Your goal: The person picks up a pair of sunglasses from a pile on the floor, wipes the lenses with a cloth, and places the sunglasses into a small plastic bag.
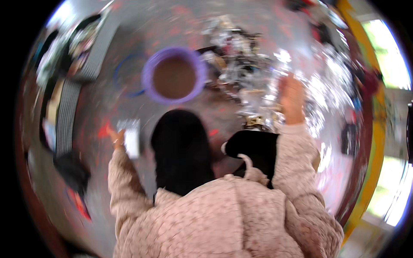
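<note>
My left hand (117,136) is low at the left, right beside a pale, flat, packet-like thing (132,138). Blur hides whether the fingers touch or grip it. Stretched forward on the right, my right hand (293,99) is over the edge of a heap of shiny silver wrappers (329,79). Its fingers are smeared by motion, with a reddish patch next to them that I cannot make out. A mixed pile of crumpled wrappers and scraps (241,60) spreads to the left of that hand.
A purple tub (148,71) of brown liquid stands ahead of my black-clad knees, with a blue ring (117,73) beside it. Grey ribbed crates (69,114) holding scraps line the left side. A dark bag-like thing (72,172) lies nearer. A yellow-edged wall (378,129) bounds the right.
</note>
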A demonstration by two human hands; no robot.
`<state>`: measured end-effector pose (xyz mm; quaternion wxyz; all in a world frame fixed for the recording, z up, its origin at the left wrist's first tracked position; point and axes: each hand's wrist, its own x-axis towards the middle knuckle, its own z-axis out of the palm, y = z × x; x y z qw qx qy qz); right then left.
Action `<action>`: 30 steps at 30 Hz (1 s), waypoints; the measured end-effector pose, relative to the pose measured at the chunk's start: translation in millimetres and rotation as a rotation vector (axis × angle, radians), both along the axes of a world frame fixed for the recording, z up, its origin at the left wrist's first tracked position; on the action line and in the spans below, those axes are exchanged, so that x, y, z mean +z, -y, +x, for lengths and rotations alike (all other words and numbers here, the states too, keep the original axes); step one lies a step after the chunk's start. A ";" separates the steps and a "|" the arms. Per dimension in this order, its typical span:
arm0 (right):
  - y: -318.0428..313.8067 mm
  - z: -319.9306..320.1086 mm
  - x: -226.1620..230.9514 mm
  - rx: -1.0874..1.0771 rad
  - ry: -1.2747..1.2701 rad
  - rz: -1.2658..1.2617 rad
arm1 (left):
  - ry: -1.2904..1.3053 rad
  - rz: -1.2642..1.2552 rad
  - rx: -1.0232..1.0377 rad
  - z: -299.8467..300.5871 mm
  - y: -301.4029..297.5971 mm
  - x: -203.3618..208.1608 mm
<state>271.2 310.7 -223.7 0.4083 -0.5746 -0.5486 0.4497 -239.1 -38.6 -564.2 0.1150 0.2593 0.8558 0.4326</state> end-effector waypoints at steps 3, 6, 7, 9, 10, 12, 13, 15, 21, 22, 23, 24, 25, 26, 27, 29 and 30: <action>6.5 -11.9 26.4 -0.094 -0.592 -0.061 | 0.495 0.218 -0.118 15.9 -107.2 114.3; 16.7 -3.4 43.6 -0.110 -0.695 -0.015 | 0.597 0.324 -0.498 155.3 -187.9 338.6; 20.6 -0.9 53.4 -0.104 -0.668 -0.004 | 0.636 0.369 -0.607 193.1 -200.6 370.9; 23.2 8.3 54.9 -0.147 -0.720 0.015 | 0.789 0.350 -0.678 267.8 -214.8 418.3; 21.8 11.1 56.7 -0.165 -0.745 0.028 | 0.902 0.291 -0.634 301.8 -220.5 434.7; 21.6 9.5 62.6 -0.170 -0.833 0.006 | 1.253 0.301 -0.669 335.7 -235.1 419.6; 21.2 2.8 64.6 -0.170 -0.875 -0.009 | 1.483 0.287 -0.698 337.7 -242.1 396.9; 22.7 0.1 67.1 -0.185 -0.941 -0.032 | 1.849 0.281 -0.809 343.5 -256.9 367.7; 27.5 20.1 78.7 -0.209 -0.773 0.099 | 1.682 0.385 -0.482 389.9 -278.2 374.4; 25.2 25.5 77.9 -0.222 -0.751 0.126 | 1.599 0.404 -0.570 388.2 -280.1 368.7; 21.7 32.6 78.6 -0.224 -0.730 0.151 | 1.510 0.430 -0.648 380.9 -280.5 361.5; 18.7 42.1 77.7 -0.231 -0.701 0.174 | 1.427 0.450 -0.723 375.7 -279.7 356.6; 14.7 50.3 76.7 -0.266 -0.719 0.184 | 1.312 0.422 -0.802 369.0 -279.2 355.4; 10.3 58.6 74.9 -0.327 -0.707 0.208 | 1.231 0.426 -0.806 367.8 -278.2 356.5; 6.1 67.2 73.7 -0.384 -0.696 0.231 | 1.147 0.431 -0.806 366.0 -278.4 359.6; 1.5 91.7 74.7 -0.454 -0.665 0.235 | 1.080 0.421 -0.829 365.9 -277.8 374.0; -0.4 98.3 70.6 -0.443 -0.643 0.228 | 1.047 0.420 -0.848 362.1 -276.7 372.9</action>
